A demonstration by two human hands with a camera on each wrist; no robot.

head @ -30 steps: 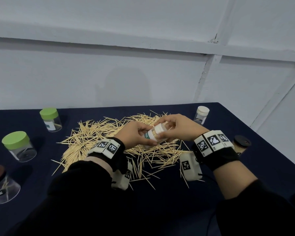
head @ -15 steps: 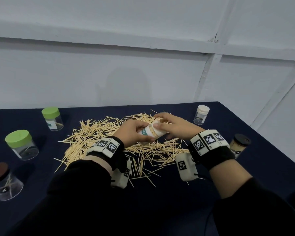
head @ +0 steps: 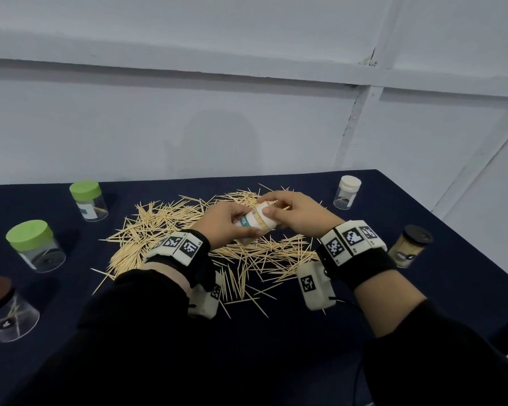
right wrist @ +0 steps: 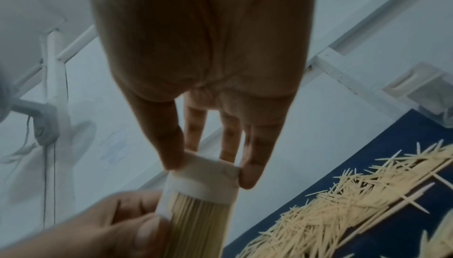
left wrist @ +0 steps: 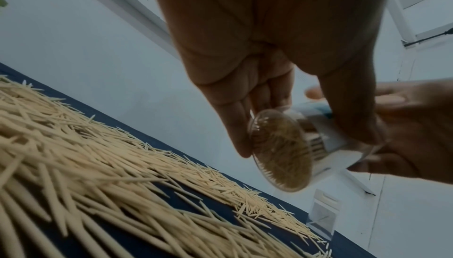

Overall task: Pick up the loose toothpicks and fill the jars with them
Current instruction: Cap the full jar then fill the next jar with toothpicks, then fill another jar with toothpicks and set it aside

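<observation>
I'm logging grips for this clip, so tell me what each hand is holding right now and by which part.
Both hold one full toothpick jar: the left hand grips its clear body, and the right hand pinches its white cap.

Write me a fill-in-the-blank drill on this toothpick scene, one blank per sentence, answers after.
1. The left hand grips the body of a jar packed with ____.
2. The right hand's fingertips pinch the jar's ____ cap.
3. Two jars at the table's left edge have ____ lids.
4. The loose pile lies on a dark ____ cloth.

Answers: toothpicks; white; green; blue
</observation>
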